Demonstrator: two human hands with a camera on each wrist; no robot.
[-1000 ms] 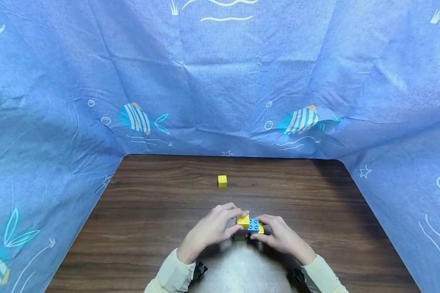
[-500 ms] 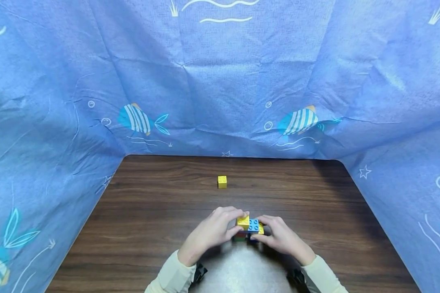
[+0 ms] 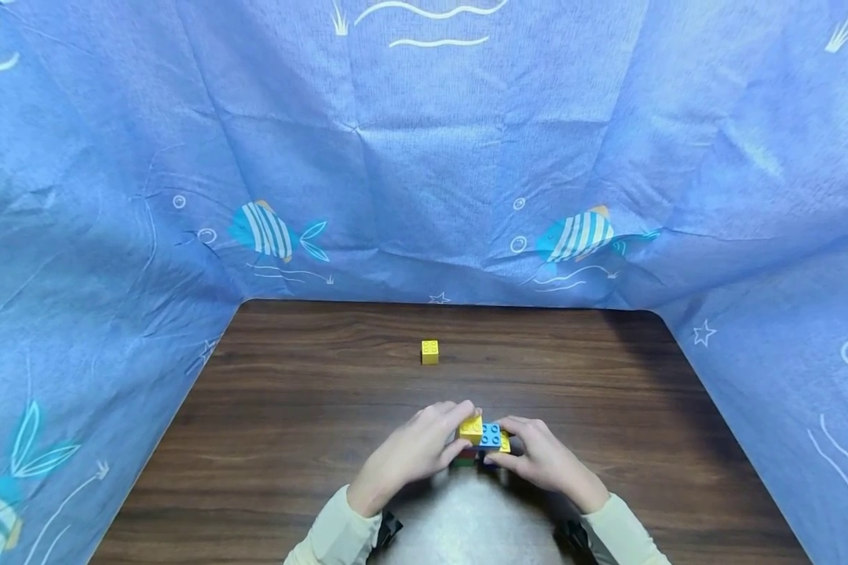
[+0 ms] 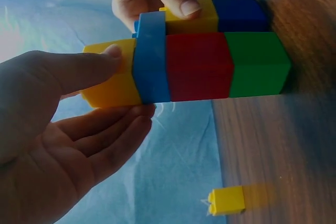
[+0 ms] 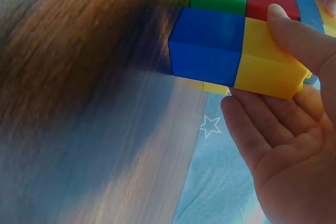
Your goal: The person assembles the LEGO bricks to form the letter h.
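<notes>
My left hand [image 3: 410, 455] pinches an upper yellow brick [image 4: 118, 85] between thumb and fingers. That brick sits on a light blue brick [image 3: 491, 435], whose bare studs show to its right. Under the light blue brick come a red brick [image 4: 199, 66] and a green brick [image 4: 257, 64] at the bottom. With thumb on the near side and fingers behind, my right hand [image 3: 547, 459] holds a lower yellow brick [image 5: 268, 59]. It is joined on top of a dark blue brick [image 5: 207, 45], and this pair stands beside the red and green ones.
A loose yellow brick [image 3: 429, 352] stands upright, studs up, on the dark wooden table [image 3: 297, 377], beyond the hands. Blue cloth [image 3: 424, 196] printed with fish hangs along the back and both sides of the table.
My left hand has shifted very slightly right, its fingers drawn closer over the upper yellow brick. The right hand keeps its hold. The head view has tilted a little.
</notes>
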